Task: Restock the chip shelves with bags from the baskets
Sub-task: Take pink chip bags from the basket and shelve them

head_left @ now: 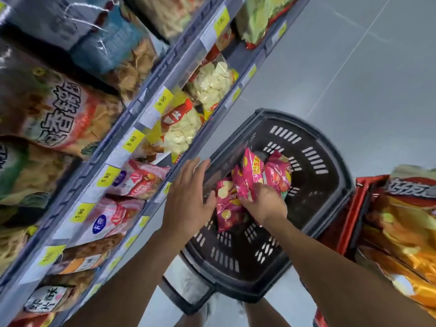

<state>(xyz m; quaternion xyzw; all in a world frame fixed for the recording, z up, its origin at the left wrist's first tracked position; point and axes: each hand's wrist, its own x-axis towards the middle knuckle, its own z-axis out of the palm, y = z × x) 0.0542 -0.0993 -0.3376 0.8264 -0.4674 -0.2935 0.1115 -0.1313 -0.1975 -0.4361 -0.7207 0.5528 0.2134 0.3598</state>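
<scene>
A dark grey basket (330, 185) sits on the floor below me with several pink chip bags (276, 175) inside. My right hand (264, 204) reaches into the basket and grips one pink bag (250, 180) by its lower end. Over the basket's left rim hovers my left hand (188, 197), fingers straight and spread, its thumb touching another pink bag (226, 208). The chip shelves (132, 109) run along my left, stocked with snack bags behind yellow price tags.
A red basket (349, 232) stands at the right, piled with large orange chip bags (401, 232). Grey tiled floor (354, 79) stretches beyond the baskets. My legs show under the grey basket's near rim.
</scene>
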